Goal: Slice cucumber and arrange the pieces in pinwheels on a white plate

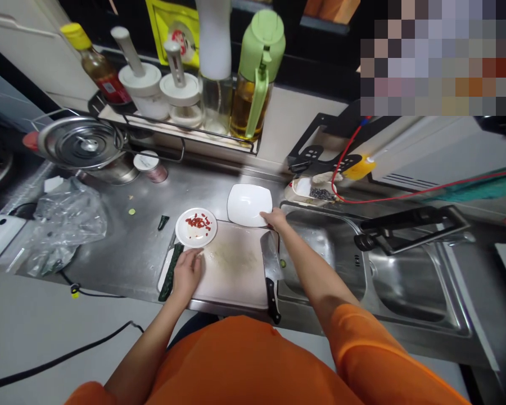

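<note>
My right hand [275, 217] grips the near right corner of a white square plate [248, 199] behind the cutting board. Over the left part of the pale cutting board [231, 281] rests my left hand [188, 270], its fingers slightly bent and loosely apart, with nothing seen in them. Beside that hand lies a dark green cucumber [168, 281] along the board's left edge. A round white plate [178, 233] with red goji berries [199, 221] sits just beyond my left fingertips. On the board's right edge lies a kitchen knife [272, 270], black handle toward me.
A double sink [362, 242] is to the right. A plastic bag [69, 219], a lidded steel pot [82, 143] and a small jar [150, 166] stand left. Behind, a rack [185, 135] holds seasoning jars and an oil bottle [253, 84]. A cucumber end [163, 222] lies on the counter.
</note>
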The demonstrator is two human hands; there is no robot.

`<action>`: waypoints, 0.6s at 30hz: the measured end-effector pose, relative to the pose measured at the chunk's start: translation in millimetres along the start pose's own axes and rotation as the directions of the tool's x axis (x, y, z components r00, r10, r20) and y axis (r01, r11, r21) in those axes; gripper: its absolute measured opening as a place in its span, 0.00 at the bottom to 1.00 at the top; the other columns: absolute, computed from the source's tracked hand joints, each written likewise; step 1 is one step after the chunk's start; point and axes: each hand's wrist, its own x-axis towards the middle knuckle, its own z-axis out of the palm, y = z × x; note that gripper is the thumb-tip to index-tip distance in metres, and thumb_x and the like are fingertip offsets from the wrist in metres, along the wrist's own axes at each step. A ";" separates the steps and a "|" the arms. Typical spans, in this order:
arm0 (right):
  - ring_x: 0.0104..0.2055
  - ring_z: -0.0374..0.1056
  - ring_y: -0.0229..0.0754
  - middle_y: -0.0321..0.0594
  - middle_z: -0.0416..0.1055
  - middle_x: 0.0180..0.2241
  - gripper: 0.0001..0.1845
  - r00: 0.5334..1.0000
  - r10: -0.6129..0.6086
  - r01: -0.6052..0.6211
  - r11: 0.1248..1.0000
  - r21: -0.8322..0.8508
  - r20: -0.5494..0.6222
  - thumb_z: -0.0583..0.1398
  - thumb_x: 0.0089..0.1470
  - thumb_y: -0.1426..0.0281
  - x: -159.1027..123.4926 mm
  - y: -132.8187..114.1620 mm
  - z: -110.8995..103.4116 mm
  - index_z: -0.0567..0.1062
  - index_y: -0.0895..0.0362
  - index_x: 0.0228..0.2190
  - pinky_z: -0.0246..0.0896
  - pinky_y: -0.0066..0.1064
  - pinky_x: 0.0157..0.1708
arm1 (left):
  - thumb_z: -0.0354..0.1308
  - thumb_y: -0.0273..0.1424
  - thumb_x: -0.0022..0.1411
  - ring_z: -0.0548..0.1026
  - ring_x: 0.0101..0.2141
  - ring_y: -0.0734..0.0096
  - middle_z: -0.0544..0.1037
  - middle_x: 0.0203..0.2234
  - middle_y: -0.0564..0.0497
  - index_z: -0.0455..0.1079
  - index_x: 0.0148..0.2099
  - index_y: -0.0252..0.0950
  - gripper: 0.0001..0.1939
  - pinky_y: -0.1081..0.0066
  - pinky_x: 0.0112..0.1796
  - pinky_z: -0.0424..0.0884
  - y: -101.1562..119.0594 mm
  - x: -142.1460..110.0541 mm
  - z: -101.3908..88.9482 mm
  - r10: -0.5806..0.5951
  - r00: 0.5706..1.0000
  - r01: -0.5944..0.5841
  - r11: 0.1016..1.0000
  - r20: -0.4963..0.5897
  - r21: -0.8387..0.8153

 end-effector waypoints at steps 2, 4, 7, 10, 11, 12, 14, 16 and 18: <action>0.50 0.65 0.52 0.57 0.71 0.44 0.22 1.000 -0.013 0.012 0.996 -0.090 -0.016 0.64 0.45 0.64 -1.2 -4.3 -3.1 0.73 0.67 0.39 0.59 0.35 0.49 | 0.48 0.29 0.61 0.71 0.44 0.63 0.72 0.41 0.45 0.70 0.46 0.36 0.14 0.63 0.47 0.68 -0.9 1.0 -2.6 -0.035 0.999 0.036 0.998 -0.024 0.054; 0.51 0.64 0.52 0.60 0.70 0.45 0.23 1.000 -0.012 0.009 0.992 -0.128 -0.019 0.62 0.48 0.63 -6.1 -8.0 -6.0 0.72 0.69 0.41 0.57 0.34 0.49 | 0.50 0.31 0.59 0.69 0.46 0.60 0.70 0.42 0.43 0.69 0.46 0.35 0.14 0.61 0.48 0.66 -3.4 1.0 -6.5 -0.101 0.993 0.110 0.981 -0.058 0.163; 0.51 0.64 0.51 0.59 0.69 0.47 0.25 0.997 -0.045 0.032 0.984 -0.176 -0.067 0.59 0.52 0.62 -29.0 -7.0 -8.5 0.68 0.68 0.46 0.57 0.33 0.47 | 0.55 0.34 0.56 0.66 0.48 0.52 0.68 0.42 0.39 0.66 0.49 0.32 0.18 0.54 0.47 0.64 -10.7 0.4 -13.4 -0.257 0.960 0.279 0.886 -0.108 0.371; 0.47 0.66 0.47 0.54 0.68 0.47 0.21 0.966 -0.227 0.183 0.938 -0.295 -0.122 0.54 0.57 0.62 -76.5 9.6 -5.8 0.65 0.63 0.48 0.58 0.31 0.43 | 0.54 0.34 0.57 0.67 0.45 0.52 0.69 0.41 0.39 0.63 0.51 0.31 0.21 0.54 0.45 0.64 -20.7 -1.0 -20.7 -0.378 0.920 0.379 0.798 -0.101 0.468; 0.44 0.68 0.46 0.51 0.69 0.44 0.20 0.962 -0.259 0.216 0.920 -0.328 -0.093 0.53 0.58 0.62 -96.2 19.1 -3.3 0.65 0.61 0.48 0.58 0.31 0.41 | 0.53 0.34 0.57 0.68 0.45 0.53 0.69 0.40 0.39 0.62 0.51 0.31 0.20 0.54 0.45 0.65 -23.6 -2.2 -23.1 -0.396 0.914 0.387 0.793 -0.084 0.471; 0.41 0.69 0.45 0.49 0.70 0.41 0.19 0.966 -0.255 0.225 0.904 -0.363 -0.037 0.52 0.59 0.61 -116.6 30.4 0.1 0.64 0.60 0.48 0.59 0.31 0.38 | 0.52 0.33 0.58 0.69 0.44 0.53 0.70 0.40 0.39 0.62 0.51 0.31 0.19 0.55 0.45 0.65 -25.5 -3.9 -25.3 -0.403 0.913 0.383 0.799 -0.059 0.463; 0.38 0.69 0.46 0.48 0.71 0.38 0.19 0.970 -0.234 0.237 0.869 -0.435 0.062 0.50 0.60 0.60 -155.1 56.1 8.5 0.63 0.59 0.47 0.58 0.31 0.34 | 0.51 0.32 0.59 0.70 0.43 0.54 0.71 0.39 0.39 0.62 0.51 0.31 0.18 0.56 0.45 0.66 -25.1 -8.9 -27.7 -0.385 0.923 0.342 0.844 0.023 0.414; 0.38 0.69 0.45 0.47 0.70 0.38 0.18 0.965 -0.224 0.261 0.838 -0.479 0.133 0.50 0.60 0.60 -185.2 81.3 17.7 0.63 0.58 0.47 0.58 0.30 0.33 | 0.51 0.31 0.59 0.71 0.43 0.57 0.73 0.40 0.40 0.63 0.51 0.32 0.18 0.59 0.45 0.67 -16.9 -14.9 -24.6 -0.309 0.935 0.249 0.922 0.174 0.298; 0.40 0.68 0.45 0.48 0.68 0.41 0.19 0.962 -0.224 0.274 0.815 -0.510 0.159 0.52 0.59 0.61 -203.7 100.5 25.9 0.63 0.58 0.48 0.58 0.30 0.35 | 0.51 0.29 0.58 0.71 0.44 0.61 0.73 0.43 0.44 0.63 0.52 0.35 0.19 0.62 0.46 0.67 -1.3 -19.9 -13.6 -0.160 0.922 0.130 0.986 0.352 0.106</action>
